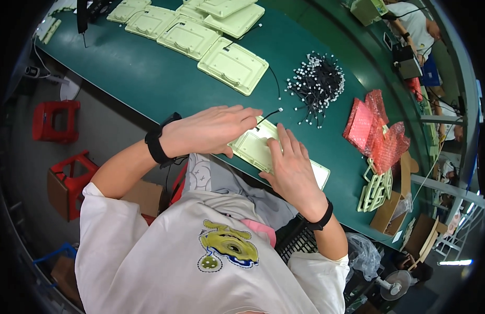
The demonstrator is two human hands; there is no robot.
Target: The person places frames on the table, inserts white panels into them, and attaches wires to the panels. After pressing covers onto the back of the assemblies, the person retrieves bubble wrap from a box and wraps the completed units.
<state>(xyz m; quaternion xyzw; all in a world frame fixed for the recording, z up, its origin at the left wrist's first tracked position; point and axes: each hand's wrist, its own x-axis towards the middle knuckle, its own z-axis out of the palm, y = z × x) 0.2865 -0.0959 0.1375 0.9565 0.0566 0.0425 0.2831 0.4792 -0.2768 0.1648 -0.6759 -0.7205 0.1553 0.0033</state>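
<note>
A pale-green plastic panel (251, 147) lies at the near edge of the green table. A short black cable (268, 116) with a white connector sticks out from its far left end. Over that end lies my left hand (213, 128), its fingers stretched toward the cable and the thumb apart at the near side; its fingertips are partly hidden. My right hand (292, 172) rests on the middle of the panel with fingers spread and the thumb toward the near edge. Both hands look open, and they cover part of the panel.
More pale-green panels (234, 68) lie in a row and stacked toward the far left. A heap of black cables (318, 83) with white connectors is beyond my right hand. Red bubble wrap (376, 131), green plastic frames (376, 191) and a cardboard box (386, 212) stand at the right.
</note>
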